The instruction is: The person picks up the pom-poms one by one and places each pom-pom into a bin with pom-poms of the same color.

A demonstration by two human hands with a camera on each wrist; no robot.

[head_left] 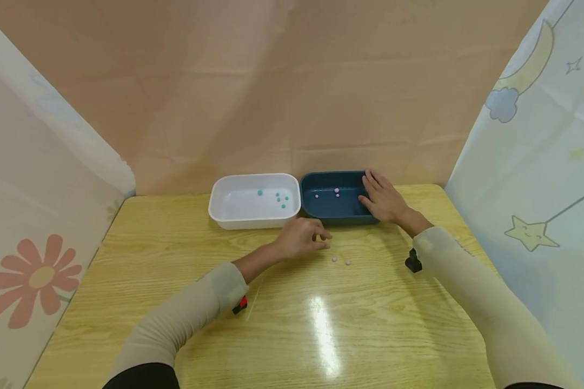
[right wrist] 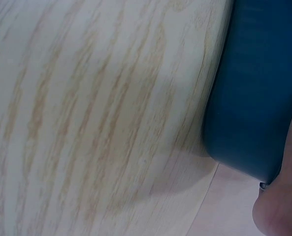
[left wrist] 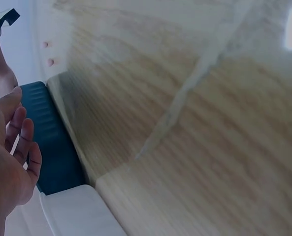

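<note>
My left hand [head_left: 302, 237] hovers just in front of the two bins, its fingers loosely bent. In the left wrist view, no object shows in the left hand [left wrist: 10, 152]. Close to its fingertips, two small pink balls [head_left: 334, 259] lie on the table. My right hand [head_left: 385, 202] rests on the right end of the dark blue bin [head_left: 340, 220], fingers straight over the rim. Inside this bin are a few pink balls [head_left: 337, 190]. The white bin [head_left: 253, 223] beside it contains several teal balls [head_left: 260, 192]. Most of the right hand [right wrist: 281, 206] is outside the right wrist view.
The wooden table [head_left: 292, 335] bears both bins side by side at its back edge. Behind them hangs a plain tan cloth [head_left: 292, 108]. Printed cloths [head_left: 530, 227] stand at both sides. Small black devices [head_left: 413, 262] are visible at the wrists.
</note>
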